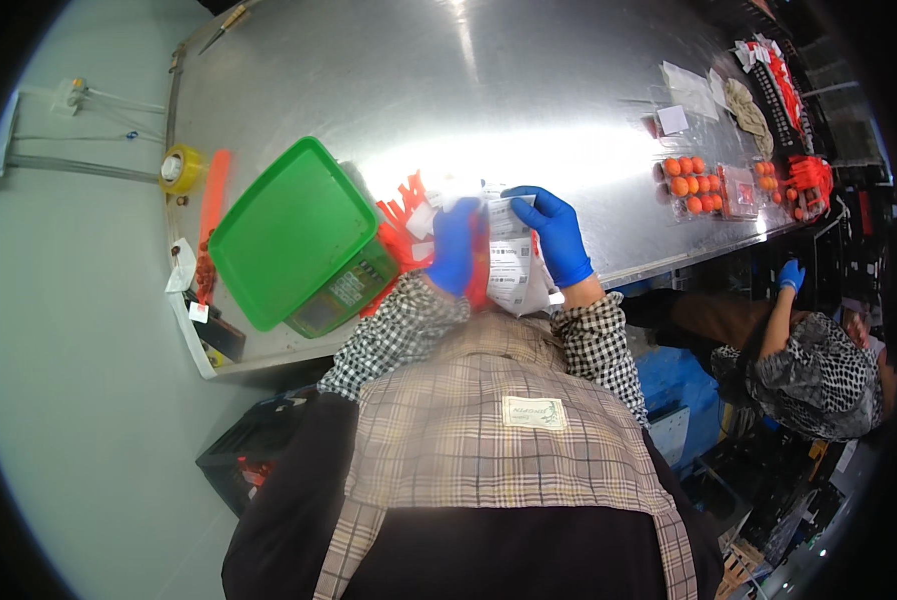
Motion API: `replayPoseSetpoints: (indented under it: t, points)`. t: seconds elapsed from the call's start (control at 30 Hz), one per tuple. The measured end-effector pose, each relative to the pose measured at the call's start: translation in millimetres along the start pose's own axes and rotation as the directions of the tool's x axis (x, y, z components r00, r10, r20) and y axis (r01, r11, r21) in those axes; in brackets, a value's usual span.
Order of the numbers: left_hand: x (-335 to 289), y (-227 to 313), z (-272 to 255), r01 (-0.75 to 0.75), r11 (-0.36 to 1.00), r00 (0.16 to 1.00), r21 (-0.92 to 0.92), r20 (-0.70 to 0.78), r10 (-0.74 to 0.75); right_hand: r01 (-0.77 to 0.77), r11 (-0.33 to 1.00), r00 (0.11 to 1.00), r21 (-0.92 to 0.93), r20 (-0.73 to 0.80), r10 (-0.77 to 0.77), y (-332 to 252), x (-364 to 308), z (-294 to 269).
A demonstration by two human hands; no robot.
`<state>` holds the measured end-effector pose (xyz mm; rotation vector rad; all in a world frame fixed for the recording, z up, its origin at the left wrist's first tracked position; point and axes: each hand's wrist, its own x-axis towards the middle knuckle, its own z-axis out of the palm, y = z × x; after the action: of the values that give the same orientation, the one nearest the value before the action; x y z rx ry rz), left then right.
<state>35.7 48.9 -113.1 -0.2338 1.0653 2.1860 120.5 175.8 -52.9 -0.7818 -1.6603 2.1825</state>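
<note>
My right hand (554, 238), in a blue glove, pinches the upper edge of a strip of white printed labels (510, 262) in front of my apron. Close beside it is my left hand (453, 248), also blue-gloved and smeared by motion, so its fingers cannot be made out. Blurred red material (480, 262), perhaps netting, shows between the left hand and the labels. Left of that hand lies a pile of red strips with white tags (401, 222), next to a clear plastic tub with a green lid (291, 232).
A roll of yellow tape (181, 169), a long red strip (214, 205) and a dark phone-like object (219, 338) lie along the left edge of the steel table (389, 90). Packs of orange-red round fruit (694, 186) sit at right. A co-worker's gloved hand (792, 275) appears beyond.
</note>
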Motion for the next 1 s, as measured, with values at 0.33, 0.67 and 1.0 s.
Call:
replayPoseSetpoints:
  t: [0.33, 0.67, 1.0]
  points:
    - [2, 18, 0, -0.216, 0.9, 0.959, 0.38, 0.255, 0.123, -0.192, 0.977, 0.968, 0.089, -0.144, 0.204, 16, 3, -1]
    - [5, 18, -14, -0.497, 0.596, 0.861, 0.631, 0.445, 0.246, -0.115, 0.988, 0.988, 0.102, -0.096, 0.125, 4, -10, 10]
    - [6, 25, -5, -0.143, 0.935, 0.967, 0.326, 0.249, 0.061, -0.055, 0.99, 0.993, -0.129, -0.113, 0.04, 37, 11, -25]
